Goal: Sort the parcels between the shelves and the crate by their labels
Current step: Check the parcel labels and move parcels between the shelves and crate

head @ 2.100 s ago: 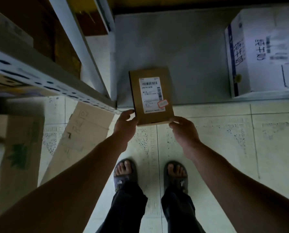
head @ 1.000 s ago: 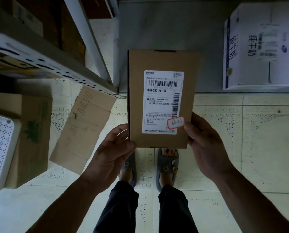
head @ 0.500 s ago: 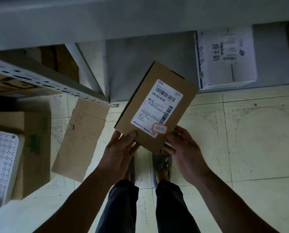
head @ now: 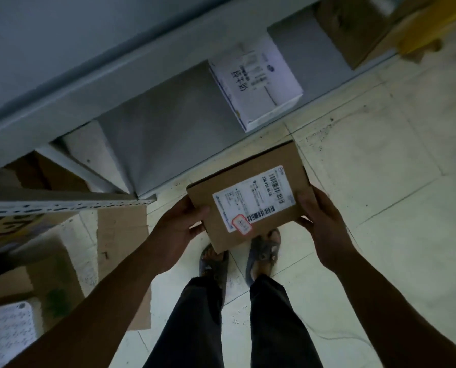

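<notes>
Parcel: a flat brown parcel [head: 248,197] held in the air over the tiled floor [head: 380,181], above the person's sandals [head: 213,264] and just in front of the lowest shelf [head: 163,123].
Label: a white label [head: 258,197] faces up, with a red-edged sticker [head: 241,224] at its near corner.
Left hand: the left hand [head: 177,228] has its grip closed on the parcel's left edge, thumb on top.
Right hand: the right hand [head: 319,221] has its grip closed round the right edge.
Shelf: a white box [head: 258,83] stands at its front edge.
Floor: a cardboard sheet [head: 120,235] lies flat to the left.
</notes>
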